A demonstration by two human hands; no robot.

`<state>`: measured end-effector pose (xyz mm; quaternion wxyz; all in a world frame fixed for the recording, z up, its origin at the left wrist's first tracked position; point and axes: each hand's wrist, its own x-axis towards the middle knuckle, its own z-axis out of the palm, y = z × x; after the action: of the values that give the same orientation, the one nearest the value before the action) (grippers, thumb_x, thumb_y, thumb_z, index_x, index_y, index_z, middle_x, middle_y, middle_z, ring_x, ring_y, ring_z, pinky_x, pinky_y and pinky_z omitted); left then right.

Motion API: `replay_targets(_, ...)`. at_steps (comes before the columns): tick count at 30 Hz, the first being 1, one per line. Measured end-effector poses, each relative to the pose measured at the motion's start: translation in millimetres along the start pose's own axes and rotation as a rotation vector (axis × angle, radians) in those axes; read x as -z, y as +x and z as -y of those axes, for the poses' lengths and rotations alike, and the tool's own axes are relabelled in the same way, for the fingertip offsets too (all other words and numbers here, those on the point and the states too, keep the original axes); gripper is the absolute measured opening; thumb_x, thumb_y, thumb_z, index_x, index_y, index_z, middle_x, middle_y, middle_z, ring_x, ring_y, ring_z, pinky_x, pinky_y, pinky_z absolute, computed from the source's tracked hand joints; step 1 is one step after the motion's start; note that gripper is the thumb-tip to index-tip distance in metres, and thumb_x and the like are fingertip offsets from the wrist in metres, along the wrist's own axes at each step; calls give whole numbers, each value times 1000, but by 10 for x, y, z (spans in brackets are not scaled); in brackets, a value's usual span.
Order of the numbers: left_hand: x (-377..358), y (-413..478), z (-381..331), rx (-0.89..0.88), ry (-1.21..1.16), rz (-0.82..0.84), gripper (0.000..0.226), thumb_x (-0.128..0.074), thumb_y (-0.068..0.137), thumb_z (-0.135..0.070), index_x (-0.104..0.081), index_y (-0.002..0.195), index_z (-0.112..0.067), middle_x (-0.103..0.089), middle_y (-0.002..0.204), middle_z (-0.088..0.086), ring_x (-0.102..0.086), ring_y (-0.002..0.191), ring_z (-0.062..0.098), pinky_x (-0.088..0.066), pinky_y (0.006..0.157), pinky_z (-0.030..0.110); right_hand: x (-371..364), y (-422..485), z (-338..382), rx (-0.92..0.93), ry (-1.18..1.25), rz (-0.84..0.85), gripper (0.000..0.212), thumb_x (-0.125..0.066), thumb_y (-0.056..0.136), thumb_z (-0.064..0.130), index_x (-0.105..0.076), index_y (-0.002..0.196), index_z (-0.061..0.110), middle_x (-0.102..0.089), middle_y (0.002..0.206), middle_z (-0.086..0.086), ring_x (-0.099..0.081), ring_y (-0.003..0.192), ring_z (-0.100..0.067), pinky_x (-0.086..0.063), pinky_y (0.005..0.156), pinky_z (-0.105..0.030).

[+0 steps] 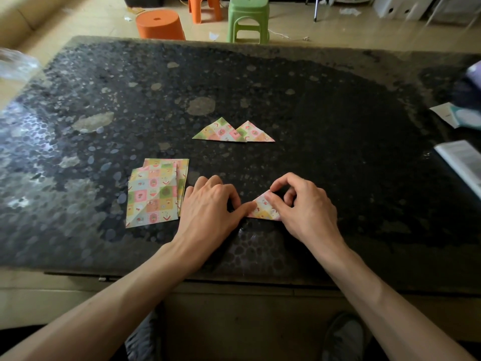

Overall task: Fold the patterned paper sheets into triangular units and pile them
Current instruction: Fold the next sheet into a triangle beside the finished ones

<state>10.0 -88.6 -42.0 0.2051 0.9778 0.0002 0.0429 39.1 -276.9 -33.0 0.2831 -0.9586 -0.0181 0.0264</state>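
A small triangle of patterned paper [263, 208] lies on the dark speckled table [338, 152] near its front edge. My left hand [210, 204] presses its left corner with an extended fingertip. My right hand [302, 204] pinches the triangle's upper right part between thumb and curled fingers, covering that side. A stack of flat patterned sheets [154, 191] lies just left of my left hand. Two folded triangular units [233, 131] lie side by side, overlapping slightly, farther back at the table's middle.
An open booklet [463, 162] and white papers [453, 115] lie at the table's right edge. Clear plastic [15, 63] sits at the far left. Beyond the table stand an orange stool [160, 24], another orange stool [204, 7] and a green one [248, 19].
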Motion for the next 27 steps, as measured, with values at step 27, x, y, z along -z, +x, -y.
replay_targets(27, 429, 207, 206, 27, -137, 394, 28, -70, 94, -13, -72, 93, -41, -66, 92, -18, -59, 88, 1, -41, 68, 13, 16, 14, 9, 11, -24, 19, 16, -69, 95, 47, -59, 104, 38, -59, 74, 13, -58, 69, -2, -44, 59, -23)
